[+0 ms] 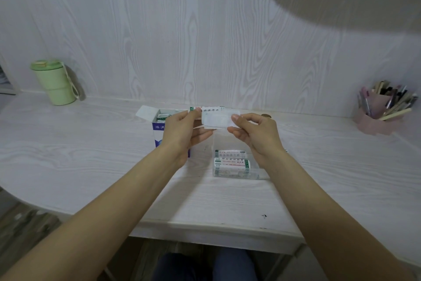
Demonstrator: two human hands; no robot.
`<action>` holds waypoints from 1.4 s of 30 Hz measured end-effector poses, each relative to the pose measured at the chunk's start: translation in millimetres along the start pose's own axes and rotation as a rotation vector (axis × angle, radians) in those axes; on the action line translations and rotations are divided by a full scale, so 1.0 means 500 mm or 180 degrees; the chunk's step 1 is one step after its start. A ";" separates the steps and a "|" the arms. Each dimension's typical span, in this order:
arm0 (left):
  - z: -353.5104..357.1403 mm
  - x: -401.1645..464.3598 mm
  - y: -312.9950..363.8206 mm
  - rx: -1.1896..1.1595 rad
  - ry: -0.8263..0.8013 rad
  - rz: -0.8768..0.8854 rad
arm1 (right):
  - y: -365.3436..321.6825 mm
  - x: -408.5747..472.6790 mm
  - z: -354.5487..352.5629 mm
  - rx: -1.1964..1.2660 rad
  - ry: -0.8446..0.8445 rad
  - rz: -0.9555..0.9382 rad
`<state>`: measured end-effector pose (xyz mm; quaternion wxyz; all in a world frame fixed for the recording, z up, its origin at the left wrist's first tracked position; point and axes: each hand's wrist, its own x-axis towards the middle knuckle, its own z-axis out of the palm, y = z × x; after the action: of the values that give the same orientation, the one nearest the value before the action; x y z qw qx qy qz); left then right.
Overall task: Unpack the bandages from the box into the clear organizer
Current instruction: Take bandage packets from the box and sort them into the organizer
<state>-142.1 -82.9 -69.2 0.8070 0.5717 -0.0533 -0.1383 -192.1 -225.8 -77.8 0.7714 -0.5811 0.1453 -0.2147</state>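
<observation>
We cannot read the blurred print on the bandages. Our left hand hides much of the box; the organizer walls barely show.

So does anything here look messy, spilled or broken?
Nothing stands out. The box stands open on the desk, wrapped bandages lie flat in the clear organizer, and both hands hold bandage packets above it.
</observation>
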 end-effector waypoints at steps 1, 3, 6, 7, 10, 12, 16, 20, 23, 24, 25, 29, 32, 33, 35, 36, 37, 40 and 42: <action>-0.001 0.000 0.000 -0.0016 0.0013 -0.0017 | 0.000 0.002 -0.005 0.0163 -0.0030 0.0037; -0.003 0.000 -0.001 0.0054 -0.0002 -0.0031 | -0.001 0.006 -0.011 0.0432 -0.0159 0.0128; 0.000 0.003 -0.004 0.0031 -0.0068 -0.0005 | -0.004 0.010 -0.014 0.0789 -0.0277 0.0289; 0.002 0.005 -0.004 -0.0018 -0.0065 0.0016 | -0.006 0.010 -0.014 0.0850 -0.0242 0.0329; 0.006 0.009 -0.007 0.0000 -0.0070 0.0112 | -0.007 0.019 -0.019 0.0747 -0.0248 0.0344; 0.007 0.010 -0.009 0.0108 -0.0047 0.0195 | -0.003 0.026 -0.025 0.0460 -0.0390 0.0350; 0.007 0.012 -0.013 0.0464 0.0081 0.0370 | 0.002 0.032 -0.035 -0.0054 -0.0524 0.0454; 0.008 0.015 -0.015 0.0689 0.0232 0.0515 | 0.003 0.030 -0.043 -0.0258 -0.0415 0.0416; 0.004 0.019 -0.017 0.0663 0.0248 0.0555 | 0.011 0.035 -0.052 -0.0897 -0.0166 0.0136; 0.002 0.020 -0.018 0.0659 0.0266 0.0576 | 0.017 0.038 -0.055 -0.1179 -0.0070 0.0013; 0.000 0.021 -0.018 0.0650 0.0281 0.0599 | 0.024 0.042 -0.058 -0.1469 0.0025 -0.0087; -0.002 0.021 -0.018 0.0571 0.0176 0.0677 | 0.046 0.051 -0.060 -0.2754 -0.0039 -0.0240; 0.000 0.020 -0.017 0.0539 0.0132 0.0711 | 0.051 0.053 -0.053 -0.3777 -0.0317 -0.0522; 0.000 0.020 -0.018 0.0530 0.0120 0.0714 | 0.052 0.054 -0.050 -0.3958 -0.0360 -0.0582; 0.001 0.020 -0.020 0.0529 0.0089 0.0714 | 0.054 0.054 -0.044 -0.4222 -0.0434 -0.0615; 0.001 0.020 -0.021 0.0539 0.0075 0.0713 | 0.053 0.053 -0.039 -0.4372 -0.0469 -0.0618; 0.001 0.020 -0.021 0.0554 0.0065 0.0711 | 0.052 0.052 -0.036 -0.4547 -0.0499 -0.0617; 0.002 0.019 -0.021 0.0623 0.0058 0.0694 | 0.050 0.054 -0.028 -0.4966 -0.0543 -0.0610; 0.003 0.017 -0.021 0.0637 0.0039 0.0676 | 0.045 0.057 -0.022 -0.5121 -0.0627 -0.0584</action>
<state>-135.8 -89.7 -79.1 0.7563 0.6413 -0.1222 -0.0427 -169.2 -243.9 -101.9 0.1067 -0.9831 0.1383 -0.0549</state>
